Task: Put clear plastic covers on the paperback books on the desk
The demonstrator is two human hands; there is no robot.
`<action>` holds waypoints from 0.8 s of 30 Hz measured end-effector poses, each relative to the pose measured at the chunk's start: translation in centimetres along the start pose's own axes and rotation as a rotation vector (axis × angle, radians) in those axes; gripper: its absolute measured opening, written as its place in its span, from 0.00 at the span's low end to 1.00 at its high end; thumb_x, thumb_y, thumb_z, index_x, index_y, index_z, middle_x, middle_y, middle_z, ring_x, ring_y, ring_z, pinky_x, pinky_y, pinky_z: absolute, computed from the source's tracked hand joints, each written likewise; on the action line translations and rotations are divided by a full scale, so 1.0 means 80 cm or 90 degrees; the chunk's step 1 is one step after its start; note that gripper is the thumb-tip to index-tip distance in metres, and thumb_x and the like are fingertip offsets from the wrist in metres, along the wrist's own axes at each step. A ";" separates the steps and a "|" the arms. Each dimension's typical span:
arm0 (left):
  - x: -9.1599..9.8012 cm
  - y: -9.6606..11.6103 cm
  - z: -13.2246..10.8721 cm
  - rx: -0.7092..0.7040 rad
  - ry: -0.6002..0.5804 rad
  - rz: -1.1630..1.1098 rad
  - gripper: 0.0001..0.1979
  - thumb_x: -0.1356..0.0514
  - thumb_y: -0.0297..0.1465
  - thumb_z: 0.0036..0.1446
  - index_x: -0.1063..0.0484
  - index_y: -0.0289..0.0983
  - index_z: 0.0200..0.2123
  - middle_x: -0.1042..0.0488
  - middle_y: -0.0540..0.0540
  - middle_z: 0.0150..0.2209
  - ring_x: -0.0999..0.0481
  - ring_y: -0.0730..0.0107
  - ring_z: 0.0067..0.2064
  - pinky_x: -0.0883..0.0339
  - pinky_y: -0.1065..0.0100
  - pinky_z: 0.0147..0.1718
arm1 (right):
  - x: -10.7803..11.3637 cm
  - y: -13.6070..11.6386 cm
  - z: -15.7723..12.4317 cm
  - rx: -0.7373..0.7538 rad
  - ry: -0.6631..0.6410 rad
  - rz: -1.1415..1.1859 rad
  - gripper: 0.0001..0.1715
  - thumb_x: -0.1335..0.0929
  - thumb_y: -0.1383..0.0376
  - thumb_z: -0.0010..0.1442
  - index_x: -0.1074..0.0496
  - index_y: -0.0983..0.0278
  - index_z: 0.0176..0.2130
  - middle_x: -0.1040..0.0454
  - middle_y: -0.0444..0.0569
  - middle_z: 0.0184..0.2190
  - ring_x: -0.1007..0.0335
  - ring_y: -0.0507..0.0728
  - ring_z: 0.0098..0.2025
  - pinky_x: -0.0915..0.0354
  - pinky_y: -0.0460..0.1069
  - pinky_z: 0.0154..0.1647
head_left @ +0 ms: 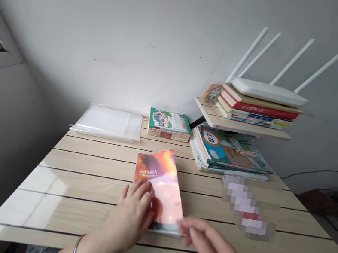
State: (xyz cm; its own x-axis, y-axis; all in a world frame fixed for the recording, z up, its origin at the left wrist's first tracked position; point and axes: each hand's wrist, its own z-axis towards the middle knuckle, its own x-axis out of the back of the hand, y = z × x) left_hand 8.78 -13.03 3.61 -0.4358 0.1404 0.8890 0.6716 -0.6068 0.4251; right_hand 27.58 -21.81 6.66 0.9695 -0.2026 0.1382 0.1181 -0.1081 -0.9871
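Observation:
A paperback book (168, 187) with an orange and pink cover and white Chinese lettering lies on the table near its front edge. Its top edge looks uneven, the right part of the cover sitting askew to the left part. My left hand (132, 214) rests on the lower left of the cover with the fingers spread, hiding some of it. At the lower right corner, my right hand (209, 242) pinches the edge of the book between thumb and fingers, slightly blurred.
Clear plastic sleeves (107, 122) lie at the back left of the slatted table (79, 189). Green-covered books (169, 122) and a pile of textbooks (230, 150) stand behind. A raised shelf (210, 115) holds stacked books (257, 109) under a white router (268, 91). A pixelated item (248, 208) lies right.

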 end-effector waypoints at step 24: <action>-0.035 0.005 0.065 -0.045 -0.028 0.079 0.39 0.52 0.54 0.57 0.49 0.39 0.66 0.54 0.31 0.67 0.56 0.39 0.67 0.60 0.35 0.59 | -0.018 0.055 0.186 0.124 0.072 -0.484 0.28 0.43 0.66 0.61 0.33 0.56 0.58 0.21 0.50 0.42 0.23 0.60 0.40 0.31 0.52 0.41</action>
State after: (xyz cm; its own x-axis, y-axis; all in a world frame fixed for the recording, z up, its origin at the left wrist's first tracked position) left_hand 13.39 -9.63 2.21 -0.3242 0.0935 0.9414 0.6748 -0.6745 0.2994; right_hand 29.93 -7.52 0.93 0.5814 -0.2402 0.7773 0.7847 -0.0867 -0.6138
